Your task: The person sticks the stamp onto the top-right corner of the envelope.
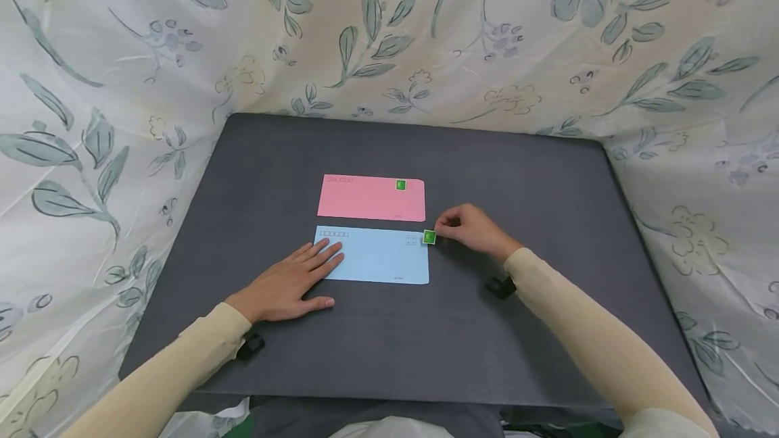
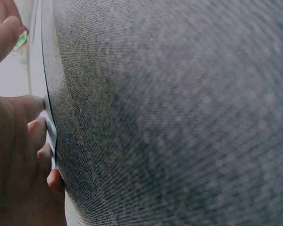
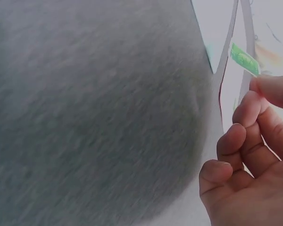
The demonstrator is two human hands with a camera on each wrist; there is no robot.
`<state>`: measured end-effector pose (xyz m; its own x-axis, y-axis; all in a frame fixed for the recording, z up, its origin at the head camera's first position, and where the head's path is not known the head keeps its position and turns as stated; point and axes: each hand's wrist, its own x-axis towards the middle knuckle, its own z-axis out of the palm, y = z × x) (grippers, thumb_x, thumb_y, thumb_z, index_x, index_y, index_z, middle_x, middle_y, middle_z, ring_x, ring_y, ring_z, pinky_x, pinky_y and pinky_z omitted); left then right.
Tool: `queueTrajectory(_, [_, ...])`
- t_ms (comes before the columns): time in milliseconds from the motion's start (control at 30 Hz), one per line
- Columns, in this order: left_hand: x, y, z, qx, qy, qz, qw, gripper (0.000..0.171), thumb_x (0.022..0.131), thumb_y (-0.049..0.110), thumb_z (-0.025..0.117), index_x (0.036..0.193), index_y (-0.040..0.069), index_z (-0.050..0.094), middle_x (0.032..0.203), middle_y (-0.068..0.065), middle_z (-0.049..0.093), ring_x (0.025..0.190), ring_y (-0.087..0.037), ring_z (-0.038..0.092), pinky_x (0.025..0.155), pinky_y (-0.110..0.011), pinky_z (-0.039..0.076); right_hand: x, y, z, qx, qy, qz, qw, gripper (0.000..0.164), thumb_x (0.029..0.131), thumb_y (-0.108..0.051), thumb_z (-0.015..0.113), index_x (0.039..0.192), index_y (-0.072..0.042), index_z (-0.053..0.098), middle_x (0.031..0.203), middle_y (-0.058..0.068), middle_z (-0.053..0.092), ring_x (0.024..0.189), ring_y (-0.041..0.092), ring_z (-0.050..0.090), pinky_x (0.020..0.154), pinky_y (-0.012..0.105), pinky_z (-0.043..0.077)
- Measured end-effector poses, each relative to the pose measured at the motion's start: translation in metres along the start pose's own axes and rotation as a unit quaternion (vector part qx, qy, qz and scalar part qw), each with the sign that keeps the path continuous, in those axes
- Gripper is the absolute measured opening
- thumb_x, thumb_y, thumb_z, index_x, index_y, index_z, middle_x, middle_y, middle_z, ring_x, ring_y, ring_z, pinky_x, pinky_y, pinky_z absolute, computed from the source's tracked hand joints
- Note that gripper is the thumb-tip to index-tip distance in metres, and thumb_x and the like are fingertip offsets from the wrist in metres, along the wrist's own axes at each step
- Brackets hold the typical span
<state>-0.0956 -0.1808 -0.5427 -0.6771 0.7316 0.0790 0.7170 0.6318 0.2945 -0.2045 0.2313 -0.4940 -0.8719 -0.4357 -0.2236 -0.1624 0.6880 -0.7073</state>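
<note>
A light blue envelope (image 1: 371, 259) lies on the dark table, with a row of small printed boxes at its top left and a printed stamp square at its top right. My left hand (image 1: 292, 282) rests with spread fingers on its left end. Between thumb and index finger my right hand (image 1: 471, 228) pinches a green stamp (image 1: 429, 237) with a white border by its edge. In the head view that stamp overlaps the envelope's top right corner; the right wrist view shows the stamp (image 3: 245, 60) held up off the table.
Just beyond the blue envelope lies a pink envelope (image 1: 371, 198) bearing a green stamp (image 1: 400, 184) at its top right. The dark grey table (image 1: 517, 174) has a floral curtain (image 1: 389, 39) around its back and sides.
</note>
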Motion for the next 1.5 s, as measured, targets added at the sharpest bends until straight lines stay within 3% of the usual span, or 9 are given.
queueTrajectory(433, [-0.001,0.001,0.000,0.002,-0.005,-0.003,1.0000,0.086,0.098,0.066,0.049,0.161,0.010,0.029,0.168,-0.009,0.022,0.153,-0.033,0.019,0.122,-0.053,0.019,0.016,-0.011,0.015,-0.004,-0.003,-0.019,1.000,0.011,0.096,-0.022,0.072,0.093,-0.014,0.079,0.080,0.001,0.066,0.073,0.020,0.053,0.061,0.032,0.043])
queueTrajectory(700, [-0.001,-0.002,0.001,0.005,0.000,-0.002,1.0000,0.086,0.098,0.065,0.049,0.161,0.010,0.029,0.167,-0.009,0.022,0.153,-0.033,0.019,0.122,-0.053,0.018,0.023,-0.017,0.021,0.018,-0.003,-0.008,1.000,0.009,0.095,-0.022,0.073,0.093,-0.015,0.079,0.083,0.001,0.068,0.077,0.022,0.054,0.064,0.034,0.044])
queueTrajectory(1500, [-0.001,-0.004,0.003,0.006,-0.006,-0.003,1.0000,0.086,0.098,0.065,0.049,0.162,0.011,0.027,0.168,-0.009,0.021,0.154,-0.031,0.018,0.122,-0.051,0.017,0.034,-0.023,0.041,0.005,0.002,0.017,1.000,0.009,0.096,-0.019,0.072,0.092,-0.013,0.078,0.085,0.000,0.070,0.077,0.020,0.056,0.062,0.032,0.045])
